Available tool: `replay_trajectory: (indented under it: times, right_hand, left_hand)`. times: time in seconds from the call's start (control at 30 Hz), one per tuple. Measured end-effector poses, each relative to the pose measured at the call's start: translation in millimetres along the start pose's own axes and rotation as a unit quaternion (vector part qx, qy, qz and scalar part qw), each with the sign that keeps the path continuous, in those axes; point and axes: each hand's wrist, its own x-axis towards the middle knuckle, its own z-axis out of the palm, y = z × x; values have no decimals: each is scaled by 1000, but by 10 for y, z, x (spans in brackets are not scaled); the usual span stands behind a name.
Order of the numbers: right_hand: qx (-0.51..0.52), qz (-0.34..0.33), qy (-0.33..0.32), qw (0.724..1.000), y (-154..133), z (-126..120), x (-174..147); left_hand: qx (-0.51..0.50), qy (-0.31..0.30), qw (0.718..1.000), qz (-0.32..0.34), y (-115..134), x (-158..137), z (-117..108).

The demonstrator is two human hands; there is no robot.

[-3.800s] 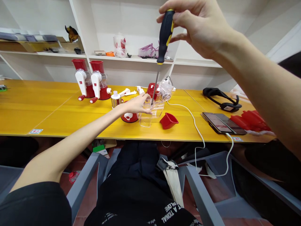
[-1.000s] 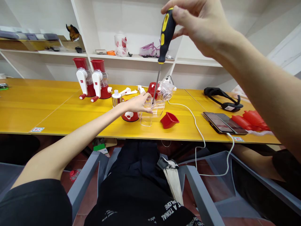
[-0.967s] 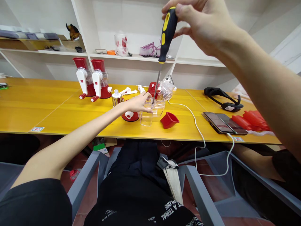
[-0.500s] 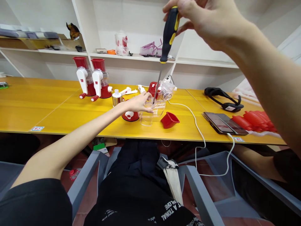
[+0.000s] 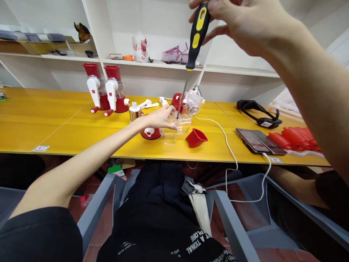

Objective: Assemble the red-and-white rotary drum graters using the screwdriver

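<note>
Desk: a yellow desk (image 5: 62, 125) stands against white shelves (image 5: 152, 18), with toys and bits of stuff sitting on them.
Right hand: the right hand (image 5: 237, 23) is up high, and its grip pinches the top end of the handle between thumb and fingers.
Screwdriver: the screwdriver (image 5: 198, 34) is black and yellow with a thin metal stick. It leans a bit, with its top to the right and its tip down to the left.
Left hand: the left hand (image 5: 161, 118) is low on the desk. Its grip holds the side of the clear part, fingers at the back and thumb at the front.
Which way: the clear part (image 5: 183, 128) is far below the right hand and a little to its left. The left hand is the nearer one, right on it. The tip comes down at its top, but I can't tell what it touches there.
Clear part: it is see-through and shiny, like a fat tube lying on the desk. Its long way seems to go from side to side, and a square end points at the person.
Close by: a red cup (image 5: 196, 138) lies tipped to the right. A red base (image 5: 151, 134) with a white knob sits to the left, beside the wrist.
Farther off: two red and white grinders (image 5: 116, 91) stand at the back left. Phones (image 5: 255, 142) lie to the right.
</note>
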Motion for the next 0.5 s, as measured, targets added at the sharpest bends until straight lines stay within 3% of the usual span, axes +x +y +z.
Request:
replay_trajectory:
  times: [0.33,0.5]
  right_hand:
    - [29,-73,63,995,111,81,77]
    - [45,-37,16,998,92,24,66]
  left_hand:
    - [3,6,1000,6,-21,8,0]
    - [-6,4,1000,0,-6,-7,-4]
